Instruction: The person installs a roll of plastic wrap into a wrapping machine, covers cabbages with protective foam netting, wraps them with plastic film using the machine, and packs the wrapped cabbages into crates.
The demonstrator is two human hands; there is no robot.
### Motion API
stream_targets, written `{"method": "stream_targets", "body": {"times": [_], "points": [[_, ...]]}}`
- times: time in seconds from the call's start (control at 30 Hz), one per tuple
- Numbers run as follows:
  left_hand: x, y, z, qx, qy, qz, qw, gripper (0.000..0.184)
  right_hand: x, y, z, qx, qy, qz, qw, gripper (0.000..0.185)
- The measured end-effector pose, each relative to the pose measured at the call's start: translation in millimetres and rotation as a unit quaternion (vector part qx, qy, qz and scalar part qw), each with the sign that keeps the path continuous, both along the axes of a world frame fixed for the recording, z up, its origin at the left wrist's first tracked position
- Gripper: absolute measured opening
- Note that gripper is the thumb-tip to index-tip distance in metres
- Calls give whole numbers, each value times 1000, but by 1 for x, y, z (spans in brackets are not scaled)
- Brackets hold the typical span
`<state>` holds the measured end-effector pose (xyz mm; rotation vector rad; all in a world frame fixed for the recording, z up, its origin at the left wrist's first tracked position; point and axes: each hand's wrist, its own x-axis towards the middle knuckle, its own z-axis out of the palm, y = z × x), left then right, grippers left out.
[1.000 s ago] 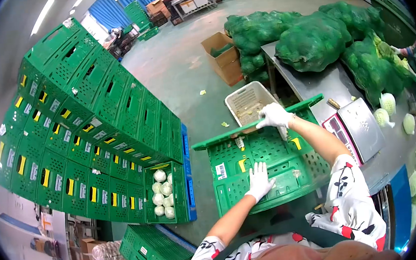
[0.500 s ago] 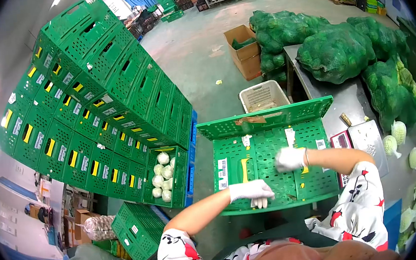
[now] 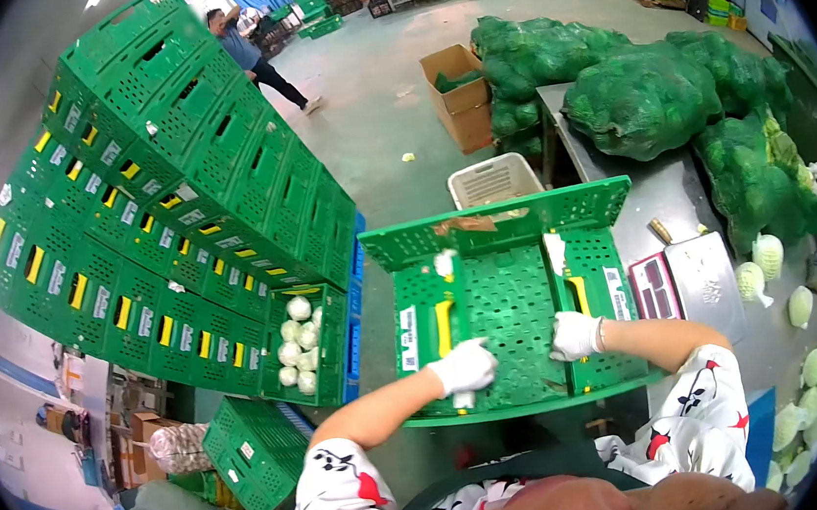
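Note:
A green folding crate lies in front of me with its far wall standing upright. Its left side panel and right side panel, each with a yellow latch, lean inward, slightly raised. My white-gloved left hand has its fingers curled at the inner edge of the left panel. Closed in the same way, my gloved right hand is on the inner edge of the right panel. The fingertips of both hands are partly hidden.
Stacked green crates rise at left, beside an open crate of white wrapped produce. A scale stands on the metal table at right, near net bags of green vegetables. Beyond are a white basket and a person walking.
My hands have moved onto the inner edges of the two side panels, which now tilt up a little. The view has shifted slightly, and a person has appeared at the back left.

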<state>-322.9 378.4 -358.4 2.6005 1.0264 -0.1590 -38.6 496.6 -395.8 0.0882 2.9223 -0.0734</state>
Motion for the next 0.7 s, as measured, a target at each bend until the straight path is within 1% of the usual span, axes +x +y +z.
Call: {"method": "stream_targets", "body": {"times": [0.03, 0.07, 0.13, 0.17, 0.2, 0.3, 0.33, 0.37, 0.4, 0.43, 0.47, 0.5, 0.53, 0.6, 0.67, 0.7], "points": [[-13, -5, 10, 33, -50, 63, 996, 19, 12, 4, 28, 0, 9, -18, 1000, 49], [-30, -8, 40, 36, -38, 79, 995, 22, 24, 5, 57, 0, 21, -38, 999, 49], [-75, -27, 92, 57, 12, 148, 987, 29, 70, 8, 123, 60, 16, -109, 992, 46], [-108, -41, 107, 51, 59, 224, 972, 28, 105, 14, 145, 58, -11, -242, 969, 45], [-129, -48, 116, 46, 106, 296, 948, 28, 131, 20, 158, 58, -34, -372, 926, 45], [-127, -61, 107, 64, 65, 323, 942, 28, 148, 8, 165, 19, 129, -253, 959, 38], [-112, -67, 110, 83, 2, 312, 946, 26, 139, 7, 164, -2, 57, -321, 945, 39], [-85, -63, 120, 108, -61, 297, 947, 24, 113, -8, 193, -57, 48, -418, 905, 39], [-58, -57, 131, 132, -123, 280, 943, 23, 101, -9, 195, -69, 124, -398, 907, 38], [-32, -59, 142, 140, -153, 251, 945, 21, 80, -27, 224, -75, 224, -370, 899, 32], [-7, -62, 148, 143, -184, 221, 947, 20, 58, -51, 251, -87, 332, -353, 870, 27], [17, -62, 148, 169, -226, 172, 944, 20, 37, -77, 284, -120, 385, -339, 850, 23], [37, -63, 144, 185, -271, 120, 937, 20, 21, -108, 314, -76, 431, -270, 858, 19], [66, -60, 125, 222, -325, 70, 917, 23, -3, -173, 357, -109, 497, -237, 828, 11], [77, -71, 105, 150, -288, 79, 943, 36, -28, -232, 390, -50, 501, -227, 834, 18], [78, -66, 96, 128, -266, 81, 952, 44, -35, -251, 395, -58, 468, -245, 847, 23]]}}
